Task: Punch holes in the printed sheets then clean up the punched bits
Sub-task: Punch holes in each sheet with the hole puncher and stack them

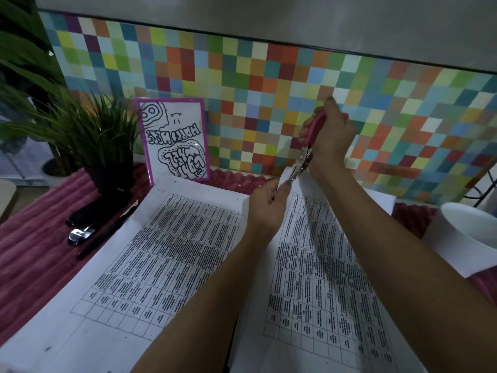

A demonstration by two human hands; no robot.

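Observation:
Two printed sheets with tables lie side by side on the red cloth: one on the left, one on the right. My right hand grips a pink-handled hole punch held upright, its metal jaws biting the raised far corner of the right sheet. My left hand pinches that lifted corner just below the jaws. A few small holes show along the far edge of the left sheet.
A potted green plant and a pink-framed drawing stand at the back left. A black stapler and black pen lie left of the sheets. A white bin stands at right. Coloured tiles back the table.

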